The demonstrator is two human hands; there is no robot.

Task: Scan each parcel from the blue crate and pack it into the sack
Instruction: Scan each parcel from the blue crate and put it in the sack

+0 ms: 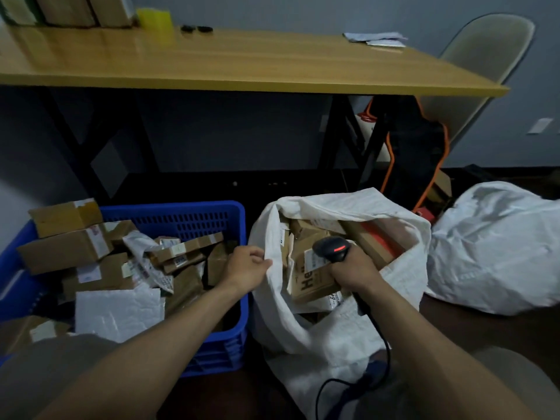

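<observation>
**Step in hand (my judgement):** holding the sack mouth open while a scanned parcel is seated inside.

**Hand states.** My left hand [246, 266] pinches the near-left rim of the white woven-plastic sack [330, 331] between thumb and curled fingers. It draws the rim toward the blue perforated plastic crate [194, 218] just to its left. My right hand [353, 272] is wrapped fully round the grip of the black pistol-shaped barcode scanner [331, 248], whose red window is lit. The scanner sits low in the sack mouth, above the brown cardboard box with the white label [312, 281]. I cannot tell whether the hand touches that box.

**Procedure.**
- Hold the rim taut and high so the limp cloth does not fold over the load.
- Lay each box flat against those already in the sack.
- Route the black scanner cable [380, 328], which trails over the near rim, clear of the mouth.

**Materials.** The sack is thin, creased and slack, and takes its shape only from its contents. The crate is well filled. It holds rigid taped cardboard boxes [65, 248] at the far left and a flat, soft white padded mailer [118, 313] at the near side. I expect the boxes to stack and the mailers to slide into gaps.
</observation>
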